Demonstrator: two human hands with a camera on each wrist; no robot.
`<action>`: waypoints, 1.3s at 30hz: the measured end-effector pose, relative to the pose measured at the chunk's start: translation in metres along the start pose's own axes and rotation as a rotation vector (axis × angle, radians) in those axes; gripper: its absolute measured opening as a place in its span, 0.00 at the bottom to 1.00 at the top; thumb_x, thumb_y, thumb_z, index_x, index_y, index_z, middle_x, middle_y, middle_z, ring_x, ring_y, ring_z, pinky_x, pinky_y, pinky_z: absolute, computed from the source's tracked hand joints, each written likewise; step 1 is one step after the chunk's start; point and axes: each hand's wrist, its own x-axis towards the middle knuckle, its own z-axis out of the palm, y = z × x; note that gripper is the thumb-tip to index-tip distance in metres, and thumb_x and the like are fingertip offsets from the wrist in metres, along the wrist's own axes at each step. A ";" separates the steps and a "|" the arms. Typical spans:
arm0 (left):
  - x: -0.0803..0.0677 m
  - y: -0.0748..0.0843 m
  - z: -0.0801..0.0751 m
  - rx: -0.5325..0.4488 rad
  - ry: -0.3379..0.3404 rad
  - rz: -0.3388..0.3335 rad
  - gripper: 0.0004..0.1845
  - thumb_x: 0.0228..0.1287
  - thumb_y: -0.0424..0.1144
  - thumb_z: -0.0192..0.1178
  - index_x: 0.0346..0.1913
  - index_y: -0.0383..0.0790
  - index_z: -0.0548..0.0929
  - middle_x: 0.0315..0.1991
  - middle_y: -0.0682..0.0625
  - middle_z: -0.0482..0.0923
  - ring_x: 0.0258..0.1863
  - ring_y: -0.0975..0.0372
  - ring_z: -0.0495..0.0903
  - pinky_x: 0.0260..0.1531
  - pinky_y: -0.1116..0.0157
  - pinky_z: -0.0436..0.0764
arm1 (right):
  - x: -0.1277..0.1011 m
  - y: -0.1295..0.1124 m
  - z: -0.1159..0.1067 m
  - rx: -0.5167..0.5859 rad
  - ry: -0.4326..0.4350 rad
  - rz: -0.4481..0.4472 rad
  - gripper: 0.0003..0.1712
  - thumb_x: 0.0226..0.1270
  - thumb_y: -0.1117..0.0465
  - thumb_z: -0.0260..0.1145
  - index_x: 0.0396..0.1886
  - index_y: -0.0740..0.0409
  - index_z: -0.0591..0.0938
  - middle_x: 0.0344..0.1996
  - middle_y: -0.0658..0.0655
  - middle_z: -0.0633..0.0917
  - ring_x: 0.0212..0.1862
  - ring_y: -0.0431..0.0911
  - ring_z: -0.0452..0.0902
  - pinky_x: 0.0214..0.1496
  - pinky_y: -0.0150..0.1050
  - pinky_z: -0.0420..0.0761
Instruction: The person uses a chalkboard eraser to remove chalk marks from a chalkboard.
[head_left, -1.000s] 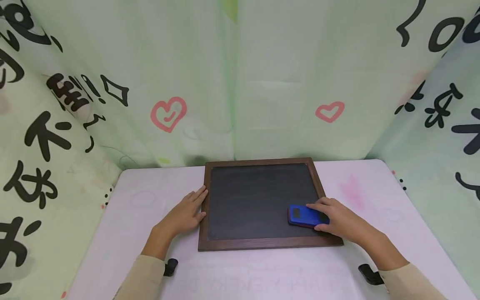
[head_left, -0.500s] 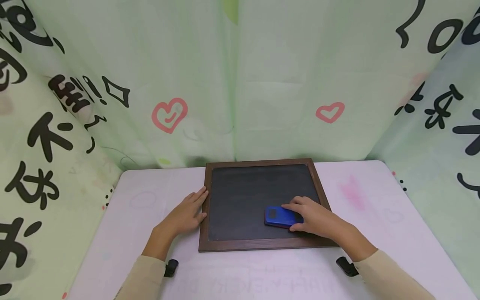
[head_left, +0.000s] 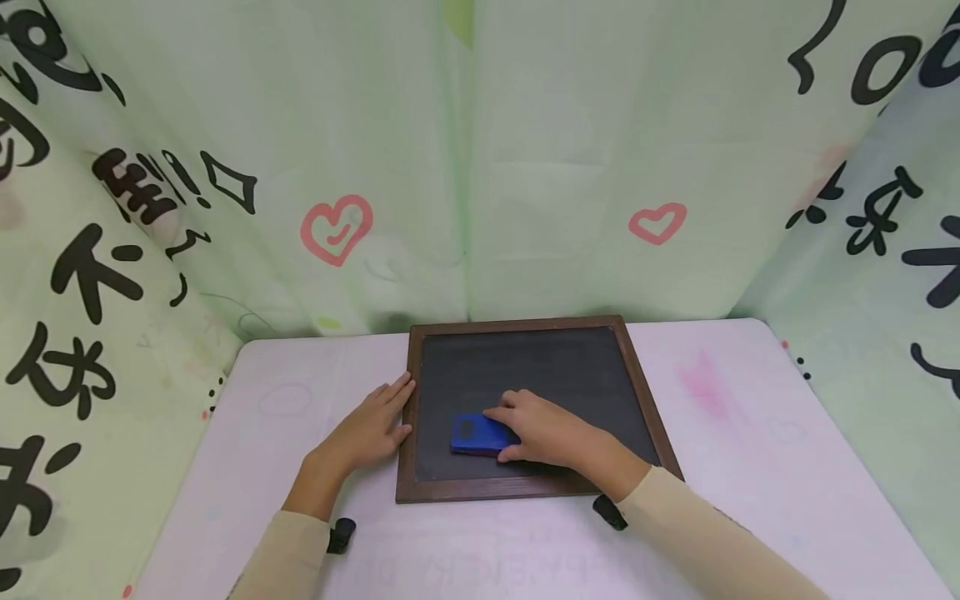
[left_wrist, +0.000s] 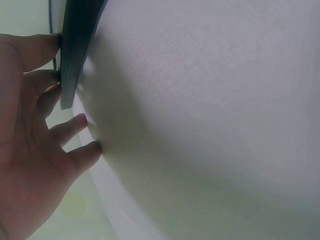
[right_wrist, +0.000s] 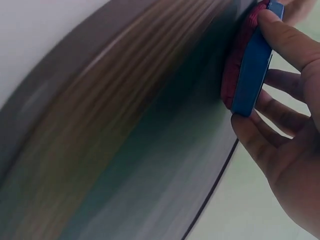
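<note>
A small blackboard [head_left: 525, 367] with a brown wooden frame [head_left: 495, 490] lies on the white table in the head view. Near its lower middle, my right hand [head_left: 551, 429] grips a blue chalkboard eraser [head_left: 472, 435] between thumb and fingers. The right wrist view shows the eraser's dark red felt pad [right_wrist: 240, 55] facing the board, under the blue body [right_wrist: 255, 70]. My left hand [head_left: 367, 425] touches the frame's left edge with its fingers fairly straight. In the left wrist view, fingertips of that hand [left_wrist: 40, 120] meet the frame's side [left_wrist: 80, 50] and others reach the table.
The white table [head_left: 315, 375] has a faint pink stain at right and faint marks at the front. Pale green curtains [head_left: 555, 167] with black writing and red hearts enclose it at the back and sides. Black straps' ends [head_left: 341, 536] show at the cuffs.
My right hand has slid the eraser leftward across the blackboard, from near the right frame to left of the middle. The left hand and the board have stayed in place.
</note>
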 end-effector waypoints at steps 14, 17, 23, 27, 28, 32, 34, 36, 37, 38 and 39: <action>0.001 -0.001 -0.001 -0.005 -0.013 -0.016 0.38 0.78 0.43 0.55 0.83 0.39 0.54 0.85 0.45 0.48 0.81 0.38 0.53 0.78 0.41 0.59 | 0.036 -0.044 0.005 -0.104 -0.029 -0.057 0.39 0.67 0.41 0.73 0.72 0.54 0.77 0.58 0.56 0.82 0.56 0.47 0.79 0.58 0.39 0.85; 0.000 0.000 -0.001 -0.014 -0.021 -0.030 0.38 0.78 0.43 0.55 0.83 0.39 0.54 0.85 0.45 0.47 0.81 0.39 0.52 0.78 0.41 0.58 | 0.034 -0.044 0.005 -0.123 -0.035 -0.074 0.39 0.67 0.41 0.73 0.72 0.52 0.77 0.58 0.55 0.81 0.56 0.46 0.78 0.58 0.37 0.84; -0.001 0.002 -0.003 -0.024 -0.014 -0.025 0.37 0.77 0.42 0.56 0.83 0.38 0.55 0.85 0.44 0.48 0.81 0.37 0.52 0.78 0.40 0.59 | 0.026 -0.044 0.004 -0.138 -0.043 -0.114 0.37 0.67 0.42 0.73 0.72 0.49 0.77 0.57 0.53 0.82 0.54 0.45 0.77 0.57 0.35 0.84; -0.001 0.001 -0.002 -0.021 -0.009 -0.019 0.37 0.78 0.41 0.55 0.83 0.37 0.54 0.85 0.44 0.48 0.81 0.37 0.52 0.78 0.40 0.58 | 0.021 -0.041 0.002 -0.129 -0.049 -0.136 0.36 0.66 0.43 0.74 0.72 0.48 0.78 0.55 0.52 0.82 0.52 0.43 0.77 0.55 0.34 0.83; -0.001 0.001 -0.001 -0.020 -0.009 -0.019 0.37 0.78 0.41 0.55 0.83 0.37 0.54 0.85 0.44 0.48 0.81 0.38 0.52 0.78 0.40 0.58 | 0.019 -0.040 0.002 -0.125 -0.050 -0.140 0.36 0.66 0.43 0.74 0.72 0.48 0.78 0.54 0.52 0.82 0.51 0.43 0.77 0.54 0.33 0.83; -0.001 0.001 0.000 -0.018 -0.006 -0.012 0.37 0.78 0.41 0.55 0.83 0.38 0.54 0.85 0.44 0.47 0.81 0.38 0.52 0.78 0.41 0.58 | 0.012 -0.032 0.001 -0.113 -0.058 -0.143 0.36 0.67 0.43 0.74 0.72 0.47 0.78 0.54 0.51 0.82 0.51 0.43 0.76 0.54 0.33 0.83; -0.001 0.001 0.000 -0.016 -0.004 -0.009 0.37 0.78 0.41 0.55 0.83 0.37 0.54 0.85 0.44 0.48 0.81 0.38 0.52 0.78 0.41 0.58 | 0.007 -0.028 0.001 -0.102 -0.059 -0.137 0.35 0.67 0.43 0.74 0.72 0.47 0.78 0.54 0.51 0.82 0.51 0.43 0.76 0.54 0.33 0.83; -0.001 0.001 0.000 -0.015 0.000 -0.004 0.37 0.77 0.41 0.56 0.82 0.37 0.55 0.84 0.43 0.48 0.80 0.38 0.53 0.78 0.41 0.58 | 0.002 -0.022 0.001 -0.093 -0.059 -0.128 0.35 0.67 0.44 0.74 0.72 0.47 0.79 0.54 0.51 0.82 0.52 0.43 0.76 0.54 0.34 0.83; -0.001 0.000 0.000 -0.014 0.000 -0.002 0.37 0.77 0.41 0.56 0.82 0.37 0.55 0.84 0.43 0.48 0.80 0.38 0.53 0.78 0.41 0.58 | 0.000 -0.019 0.001 -0.088 -0.058 -0.124 0.35 0.67 0.44 0.74 0.71 0.47 0.79 0.54 0.51 0.82 0.52 0.43 0.76 0.54 0.35 0.83; -0.001 0.000 0.000 -0.015 0.000 -0.002 0.37 0.77 0.41 0.55 0.82 0.37 0.55 0.84 0.43 0.48 0.80 0.38 0.53 0.78 0.41 0.58 | -0.003 -0.017 0.001 -0.084 -0.057 -0.122 0.35 0.67 0.44 0.74 0.71 0.47 0.79 0.54 0.51 0.82 0.52 0.43 0.76 0.54 0.35 0.83; -0.001 -0.001 0.000 -0.016 0.002 0.001 0.37 0.77 0.41 0.55 0.82 0.36 0.55 0.84 0.43 0.48 0.80 0.37 0.53 0.78 0.41 0.58 | -0.005 -0.014 0.001 -0.078 -0.056 -0.116 0.35 0.66 0.45 0.74 0.71 0.48 0.79 0.53 0.51 0.82 0.52 0.43 0.76 0.54 0.35 0.83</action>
